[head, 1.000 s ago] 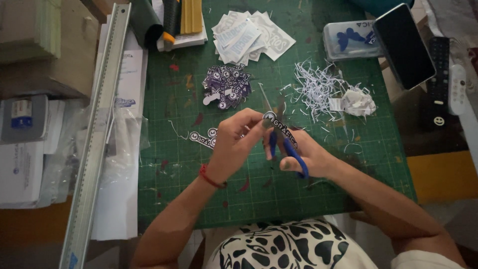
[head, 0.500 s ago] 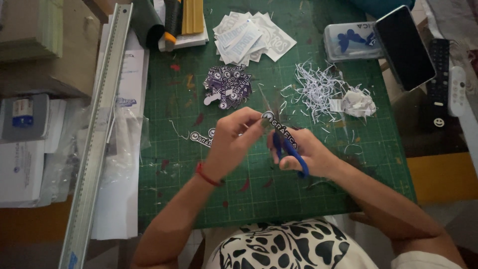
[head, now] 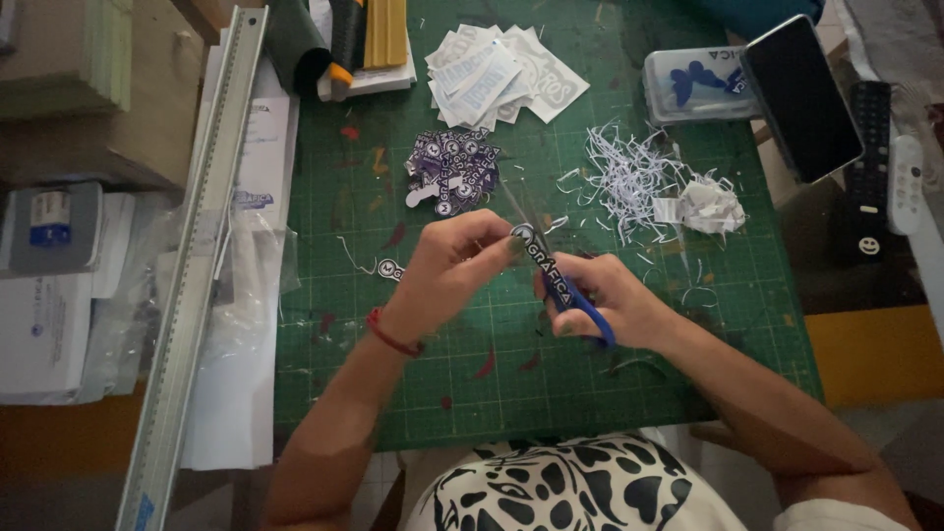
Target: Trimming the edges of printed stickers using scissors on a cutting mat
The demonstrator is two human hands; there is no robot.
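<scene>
A green cutting mat (head: 472,364) with a printed grid and paint stains covers the middle of the worktop. Above its centre, the left hand (head: 447,275) pinches a narrow dark printed strip (head: 551,278) at its upper end, grip pressed together on it. The right hand (head: 605,305) is closed around the blue handles of the scissors (head: 588,307), whose blades point toward 11 o'clock and run along the strip; whether the blades are spread cannot be told. A red band (head: 391,336) circles the left wrist.

At 12 o'clock from the hands lies a heap of purple cut-out stickers (head: 454,169), and beyond it a fan of white printed sheets (head: 503,71). At 1 o'clock sits a mound of thin white paper trimmings (head: 629,182) beside a crumpled scrap (head: 710,205). At 2 o'clock a clear plastic box (head: 693,84) touches a dark phone (head: 801,96), with 2 remote controls (head: 875,167) just past the mat's right edge. 1 small cut piece (head: 390,267) rests at 9 o'clock. A long metal ruler (head: 192,275) runs along the mat's left side over clear plastic film (head: 246,295), with white boxes (head: 44,324) further left. The room is dim.
</scene>
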